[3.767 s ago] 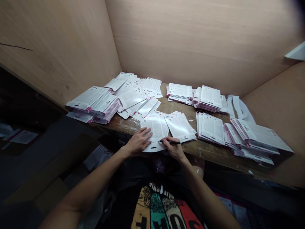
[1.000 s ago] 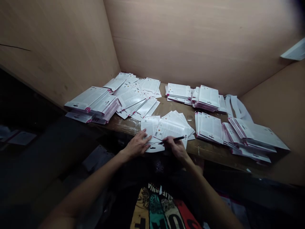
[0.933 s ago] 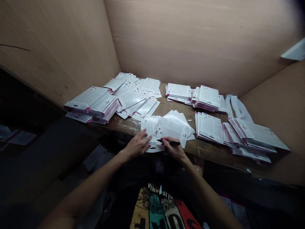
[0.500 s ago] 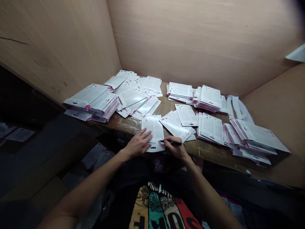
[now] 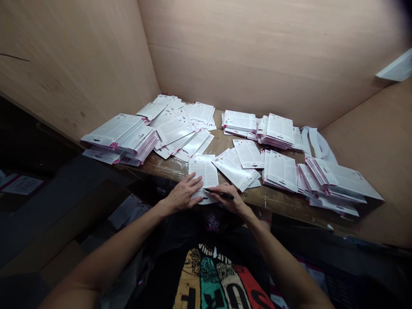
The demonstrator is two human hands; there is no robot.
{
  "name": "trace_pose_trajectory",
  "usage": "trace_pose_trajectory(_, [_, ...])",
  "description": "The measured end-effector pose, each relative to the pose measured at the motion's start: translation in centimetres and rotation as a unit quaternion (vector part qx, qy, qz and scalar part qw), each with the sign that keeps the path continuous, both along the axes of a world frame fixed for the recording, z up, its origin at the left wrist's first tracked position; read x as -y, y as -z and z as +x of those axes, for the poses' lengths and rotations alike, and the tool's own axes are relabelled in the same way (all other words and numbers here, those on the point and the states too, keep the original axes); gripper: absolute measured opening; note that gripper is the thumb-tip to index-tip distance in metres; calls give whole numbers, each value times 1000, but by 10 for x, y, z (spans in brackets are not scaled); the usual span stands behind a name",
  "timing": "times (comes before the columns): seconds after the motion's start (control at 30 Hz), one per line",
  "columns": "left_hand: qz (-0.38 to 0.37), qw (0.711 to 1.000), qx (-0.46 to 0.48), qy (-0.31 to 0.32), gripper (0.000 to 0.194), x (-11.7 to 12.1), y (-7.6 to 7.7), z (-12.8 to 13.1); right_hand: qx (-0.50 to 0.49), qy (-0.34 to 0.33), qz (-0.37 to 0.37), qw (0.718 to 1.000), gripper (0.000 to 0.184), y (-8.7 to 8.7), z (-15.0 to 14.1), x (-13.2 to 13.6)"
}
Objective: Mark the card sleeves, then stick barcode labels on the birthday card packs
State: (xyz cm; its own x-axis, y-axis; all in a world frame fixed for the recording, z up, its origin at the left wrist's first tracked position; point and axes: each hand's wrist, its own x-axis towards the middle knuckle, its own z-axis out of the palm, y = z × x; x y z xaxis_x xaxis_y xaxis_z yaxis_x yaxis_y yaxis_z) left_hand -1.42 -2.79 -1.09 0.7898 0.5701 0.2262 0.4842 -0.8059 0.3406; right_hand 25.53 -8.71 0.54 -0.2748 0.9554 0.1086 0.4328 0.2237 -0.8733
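A white printed card lies at the near edge of the wooden table, on top of a small stack. My left hand rests flat on the card's lower left part, fingers spread. My right hand is closed on a black pen whose tip touches the card's lower edge. Just right of the card lie a few loose cards fanned out.
Many stacks of white cards with pink edges cover the table: a tall pile at left, spread cards behind, stacks at the back, more at right. Plywood walls enclose the table. White strips lie at back right.
My right hand slid the top card away to the right onto the loose cards, then brought the pen back to the card now on top. My left hand stayed put.
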Motion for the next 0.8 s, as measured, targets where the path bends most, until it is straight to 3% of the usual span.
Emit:
trace_pose_trajectory(0.17, [-17,1000,0,-4,78,2,3,1,-69,102,-14,992,42,-14,3,-7])
trace_pose_trajectory(0.27, [-17,1000,-5,-9,84,3,2,1,84,41,-2,996,31,-22,-2,-13])
trace_pose_trajectory(0.33, [-15,1000,-8,-14,82,5,2,1,217,2,6,976,22,-23,-11,-17])
trace_pose_trajectory(0.4, [-13,1000,-10,-12,79,6,2,1,312,3,-6,950,21,-22,-23,-19])
trace_pose_trajectory(0.5, [-12,1000,-10,-4,80,6,2,1,378,26,-18,925,17,-20,-37,-17])
trace_pose_trajectory(0.57, [-17,1000,-8,-5,85,5,3,1,356,-6,-23,934,14,-22,-37,-11])
trace_pose_trajectory(0.63, [-25,1000,-4,-6,91,5,4,0,269,-143,-61,950,17,-30,-29,-4])
trace_pose_trajectory(0.7, [-35,999,1,-4,97,5,5,0,166,-285,-111,937,19,-38,-15,4])
trace_pose_trajectory(0.73, [-39,999,4,-3,98,5,6,-1,140,-303,-119,935,22,-40,-9,7])
trace_pose_trajectory(0.8, [-43,999,13,-8,96,6,7,-1,165,-222,-79,958,41,-41,1,11])
